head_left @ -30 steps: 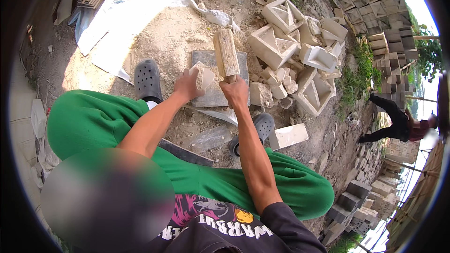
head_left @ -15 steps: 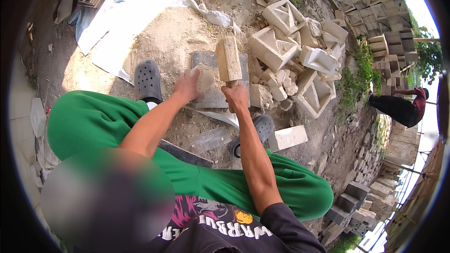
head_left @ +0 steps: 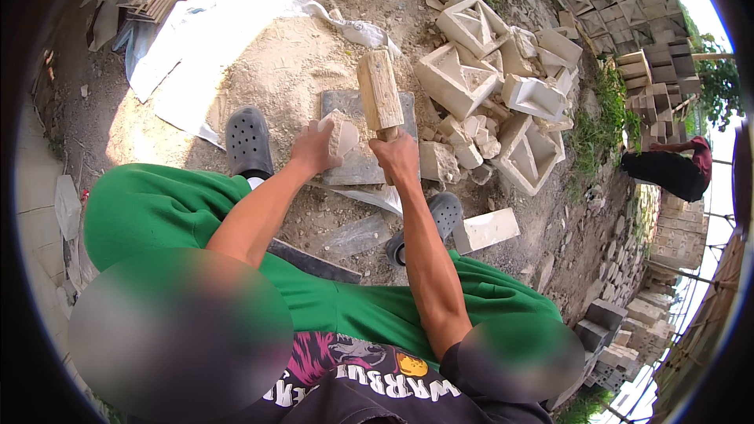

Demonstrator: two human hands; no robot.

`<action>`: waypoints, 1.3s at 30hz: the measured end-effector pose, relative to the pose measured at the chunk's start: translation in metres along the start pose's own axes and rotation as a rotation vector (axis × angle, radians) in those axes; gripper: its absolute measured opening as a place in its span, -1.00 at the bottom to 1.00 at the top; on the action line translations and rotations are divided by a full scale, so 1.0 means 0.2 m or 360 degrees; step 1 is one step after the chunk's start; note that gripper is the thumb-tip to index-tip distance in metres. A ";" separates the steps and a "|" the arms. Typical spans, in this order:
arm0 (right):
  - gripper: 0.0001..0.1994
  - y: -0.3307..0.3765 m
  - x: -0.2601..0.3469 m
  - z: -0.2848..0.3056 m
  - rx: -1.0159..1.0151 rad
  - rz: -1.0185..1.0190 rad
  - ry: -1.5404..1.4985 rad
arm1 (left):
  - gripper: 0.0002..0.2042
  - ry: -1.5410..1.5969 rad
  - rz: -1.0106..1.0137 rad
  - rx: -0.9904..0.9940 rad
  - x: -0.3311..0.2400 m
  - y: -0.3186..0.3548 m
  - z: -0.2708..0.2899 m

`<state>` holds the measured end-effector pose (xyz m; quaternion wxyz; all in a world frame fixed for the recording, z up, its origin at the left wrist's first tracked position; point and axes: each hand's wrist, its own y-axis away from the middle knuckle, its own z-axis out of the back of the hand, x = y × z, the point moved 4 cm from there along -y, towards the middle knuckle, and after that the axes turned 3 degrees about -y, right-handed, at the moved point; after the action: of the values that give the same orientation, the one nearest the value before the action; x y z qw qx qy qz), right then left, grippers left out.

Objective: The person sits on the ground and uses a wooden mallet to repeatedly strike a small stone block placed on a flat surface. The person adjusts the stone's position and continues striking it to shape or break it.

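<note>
My right hand (head_left: 395,155) is wrapped round the handle of a wooden mallet (head_left: 379,90), whose thick block head points away from me above a flat grey slab (head_left: 355,170). At the slab's left side my left hand (head_left: 316,146) grips a pale broken piece of stone (head_left: 344,134), fingers on its left edge. Whitish crumbs and dust lie on the slab around the piece. The mallet head hides part of the slab's far right, and I cannot tell whether it touches the surface.
Right of the slab lies a heap of broken cast blocks (head_left: 459,78) and rubble (head_left: 469,141). A pale rectangular block (head_left: 487,231) sits by my right shoe (head_left: 428,228). White sheeting (head_left: 188,55) covers ground at the far left. Another person (head_left: 671,169) bends over at the far right.
The mallet head has shifted slightly left and away from me. The stone piece in my left hand has tilted a little, and both hands keep their hold.
</note>
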<state>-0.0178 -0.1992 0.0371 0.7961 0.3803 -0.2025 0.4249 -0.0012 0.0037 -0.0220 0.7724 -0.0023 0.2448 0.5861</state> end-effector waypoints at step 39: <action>-0.58 -0.10 -0.50 -0.23 0.0107 -0.0191 -0.0311 | 0.20 -0.0319 0.0118 0.0310 0.03 -0.08 0.09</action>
<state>-0.0565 -0.2233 -0.0651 0.7834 0.4579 -0.2417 0.3439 0.0208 0.0093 -0.0129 0.7674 0.1403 0.2222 0.5848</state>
